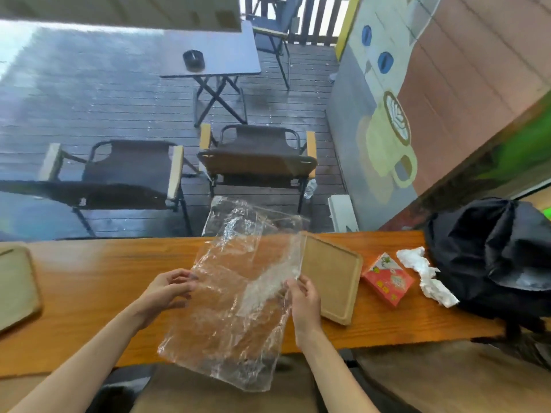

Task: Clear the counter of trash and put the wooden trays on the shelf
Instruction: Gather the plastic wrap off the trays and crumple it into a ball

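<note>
**Clear bag held open over the counter, trash still to gather**

While both hands hold the clear plastic bag (229, 296) up above the wooden counter (98, 278), the trash-clearing step looks to be in hand and no tray has gone to a shelf yet; no shelf shows in this view.

Taking the counter as the landmark: a black backpack (492, 257) slumps on its right end. One wooden tray (331, 281) lies flat on it, right of centre, partly behind the bag's edge, and a second wooden tray (16, 287) sits at its left end, cut off by the frame. Between the near tray and the backpack lie a red printed carton (387, 278) and, touching the backpack's base, a crumpled white tissue (423, 272).

The left hand (167, 290) pinches the bag's left edge, fingers closed on the film. The right hand (304, 299) is clamped on the bag's right edge, just above the near tray's corner.

My reading is that the bag is being opened as a trash sack. The next move would call for spreading its mouth, then freeing one hand to reach right for the tissue and carton while the other keeps the thin, slippery film from collapsing.
</note>
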